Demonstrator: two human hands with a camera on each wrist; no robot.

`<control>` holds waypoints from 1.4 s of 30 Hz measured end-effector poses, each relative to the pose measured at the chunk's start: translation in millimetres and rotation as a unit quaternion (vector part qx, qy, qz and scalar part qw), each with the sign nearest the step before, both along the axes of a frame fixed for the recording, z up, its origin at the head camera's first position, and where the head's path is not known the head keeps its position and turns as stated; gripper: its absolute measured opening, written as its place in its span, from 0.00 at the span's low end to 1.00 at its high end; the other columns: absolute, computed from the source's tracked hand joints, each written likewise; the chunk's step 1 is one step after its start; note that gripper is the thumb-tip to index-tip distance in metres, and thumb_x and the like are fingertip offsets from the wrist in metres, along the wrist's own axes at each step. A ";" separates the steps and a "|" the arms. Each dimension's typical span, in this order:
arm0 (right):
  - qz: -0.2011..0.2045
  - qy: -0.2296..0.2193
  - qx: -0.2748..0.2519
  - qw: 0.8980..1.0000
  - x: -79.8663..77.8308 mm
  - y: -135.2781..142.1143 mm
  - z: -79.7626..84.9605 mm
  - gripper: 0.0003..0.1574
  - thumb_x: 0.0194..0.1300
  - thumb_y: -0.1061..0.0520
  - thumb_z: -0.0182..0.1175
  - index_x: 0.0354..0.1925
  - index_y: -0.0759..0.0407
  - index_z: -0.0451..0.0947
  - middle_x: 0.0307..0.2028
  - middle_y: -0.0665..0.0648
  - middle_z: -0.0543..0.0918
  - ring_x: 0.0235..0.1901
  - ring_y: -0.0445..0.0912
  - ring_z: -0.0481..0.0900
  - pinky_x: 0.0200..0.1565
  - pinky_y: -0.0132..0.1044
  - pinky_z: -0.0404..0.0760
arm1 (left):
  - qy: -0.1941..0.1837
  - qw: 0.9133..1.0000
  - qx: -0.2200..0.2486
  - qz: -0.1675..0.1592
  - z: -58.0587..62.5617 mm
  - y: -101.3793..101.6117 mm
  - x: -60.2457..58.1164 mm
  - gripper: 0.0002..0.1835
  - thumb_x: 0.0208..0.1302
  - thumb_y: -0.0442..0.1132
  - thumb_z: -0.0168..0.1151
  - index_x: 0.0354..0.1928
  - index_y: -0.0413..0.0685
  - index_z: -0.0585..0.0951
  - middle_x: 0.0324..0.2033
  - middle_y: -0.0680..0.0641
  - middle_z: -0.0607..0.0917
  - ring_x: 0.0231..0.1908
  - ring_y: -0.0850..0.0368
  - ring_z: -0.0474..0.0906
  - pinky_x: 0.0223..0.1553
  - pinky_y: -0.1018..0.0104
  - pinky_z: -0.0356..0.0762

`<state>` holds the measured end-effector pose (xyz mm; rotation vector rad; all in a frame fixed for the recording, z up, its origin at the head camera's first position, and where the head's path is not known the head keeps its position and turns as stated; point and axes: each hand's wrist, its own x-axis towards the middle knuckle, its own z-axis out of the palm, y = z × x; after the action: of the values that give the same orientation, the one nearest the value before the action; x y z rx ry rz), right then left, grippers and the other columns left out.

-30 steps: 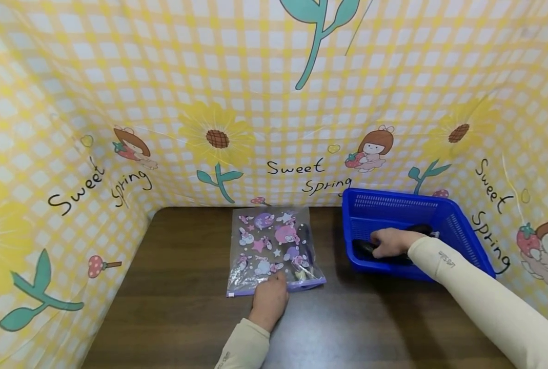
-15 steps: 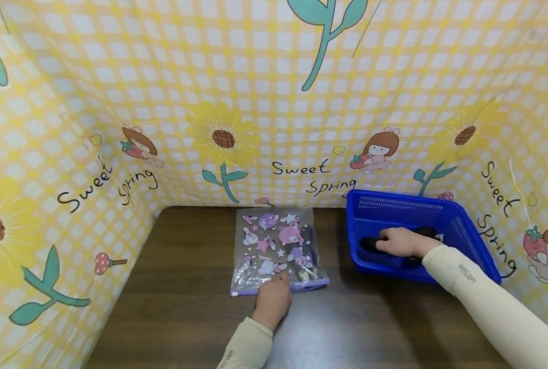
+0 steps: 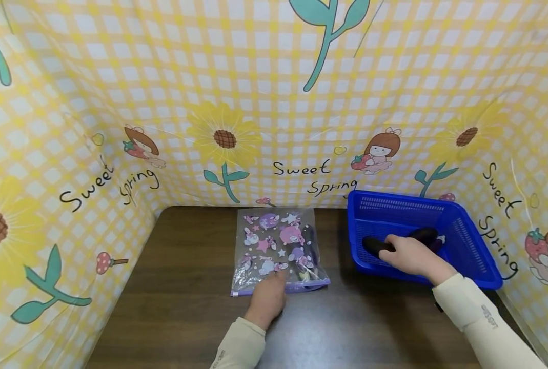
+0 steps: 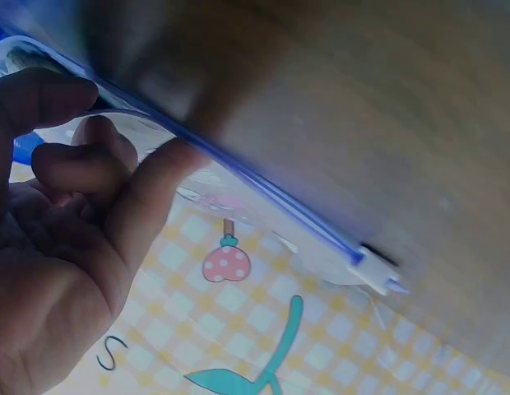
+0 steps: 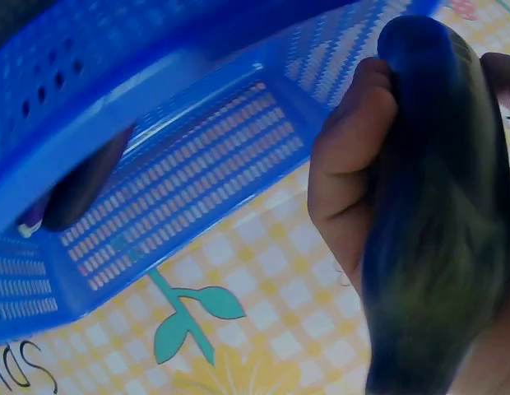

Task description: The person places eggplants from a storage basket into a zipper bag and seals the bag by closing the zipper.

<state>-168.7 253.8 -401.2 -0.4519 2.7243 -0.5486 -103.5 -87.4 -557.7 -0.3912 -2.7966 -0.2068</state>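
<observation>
Change in the last half second: right hand (image 3: 409, 254) has pulled back slightly toward me and the eggplants behind it show more. Right has fingers and thumb wrapped round the eggplant (image 3: 374, 246), firm hold in the wrist feed. From the head cam it's over the near-left part of the blue basket (image 3: 400, 196); looks lifted off the floor to me, but can't confirm clearance. At least one more dark eggplant (image 3: 424, 234) sits beyond the hand in the basket.

Left hand (image 3: 268, 300) has barely shifted, at the zip edge of the printed bag (image 3: 274, 241). Fingers are bent at the lip; can't tell if they pinch it. Mouth is parted there, zip slider (image 4: 375, 268) at the far end. A dark eggplant-like shape shows through the bag's right side.

My read: pick looks secured, bag side is ready.
</observation>
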 end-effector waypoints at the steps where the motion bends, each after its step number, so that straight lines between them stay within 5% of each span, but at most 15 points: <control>1: -0.003 0.001 -0.008 1.000 3.9 -2.2 -1.2 0.33 0.72 0.47 0.54 0.61 0.73 0.70 0.41 0.64 0.81 0.35 0.51 0.77 0.40 0.51 0.76 | -0.006 1.000 0.002 0.000 -0.3 -1.7 -0.6 0.22 0.44 0.32 0.70 0.45 0.35 0.77 0.26 0.41 0.78 0.20 0.48 0.77 0.18 0.55 0.75; 6: -0.009 0.012 -0.056 0.998 24.6 -18.9 -7.8 0.21 0.70 0.50 0.57 0.53 0.63 0.74 0.29 0.53 0.77 0.26 0.46 0.73 0.33 0.44 0.72 | 0.010 1.000 0.016 -0.008 -0.4 -7.1 -1.8 0.23 0.42 0.29 0.70 0.45 0.33 0.79 0.28 0.40 0.77 0.19 0.50 0.76 0.18 0.56 0.75; 13: -0.027 0.059 -0.114 0.991 51.5 -44.0 -32.0 0.19 0.64 0.55 0.60 0.52 0.59 0.77 0.30 0.51 0.77 0.26 0.43 0.73 0.30 0.40 0.73 | 0.019 0.999 0.025 -0.015 -1.0 -6.7 -1.7 0.18 0.42 0.28 0.70 0.38 0.39 0.77 0.28 0.42 0.73 0.19 0.50 0.74 0.16 0.57 0.72; 18: -0.001 0.102 -0.142 0.985 70.2 -65.5 -59.7 0.17 0.58 0.56 0.65 0.47 0.57 0.79 0.33 0.49 0.80 0.29 0.41 0.75 0.32 0.38 0.75 | 0.014 1.000 0.012 -0.013 -0.9 -6.8 -1.3 0.19 0.43 0.30 0.71 0.40 0.39 0.76 0.29 0.42 0.74 0.23 0.48 0.75 0.17 0.57 0.74; 24: 0.053 0.080 -0.135 0.986 86.8 -95.2 -84.2 0.25 0.58 0.52 0.69 0.52 0.59 0.80 0.40 0.51 0.83 0.34 0.42 0.76 0.37 0.40 0.77 | 0.020 1.000 0.002 -0.016 0.3 -6.4 -0.5 0.20 0.46 0.33 0.72 0.41 0.38 0.76 0.29 0.41 0.77 0.25 0.47 0.76 0.18 0.56 0.75; 30: 0.073 0.054 -0.121 0.988 96.3 -120.0 -99.7 0.25 0.59 0.50 0.70 0.53 0.58 0.78 0.40 0.51 0.82 0.35 0.43 0.77 0.36 0.42 0.76 | 0.036 0.999 0.003 -0.016 -0.6 -4.8 -0.6 0.18 0.48 0.36 0.69 0.41 0.35 0.77 0.29 0.41 0.78 0.25 0.46 0.77 0.19 0.54 0.76; 37: 0.051 0.106 -0.133 0.984 96.3 -141.8 -116.6 0.27 0.56 0.53 0.72 0.51 0.62 0.79 0.44 0.58 0.84 0.41 0.53 0.82 0.43 0.51 0.79 | 0.019 1.000 -0.001 -0.005 1.2 -3.1 0.7 0.18 0.49 0.37 0.70 0.40 0.36 0.77 0.30 0.41 0.78 0.26 0.46 0.78 0.21 0.54 0.77; 42: 0.013 0.127 -0.127 0.984 94.8 -156.0 -126.8 0.21 0.56 0.53 0.73 0.45 0.61 0.80 0.37 0.55 0.84 0.35 0.51 0.81 0.36 0.48 0.78 | 0.014 1.000 -0.006 -0.002 2.6 -2.6 0.9 0.16 0.50 0.37 0.69 0.39 0.36 0.77 0.31 0.41 0.78 0.26 0.47 0.78 0.21 0.55 0.77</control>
<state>-73.9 97.8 -527.9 -0.6629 2.8940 -0.8938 -102.7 -90.0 -555.1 -0.3989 -2.7702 -0.1838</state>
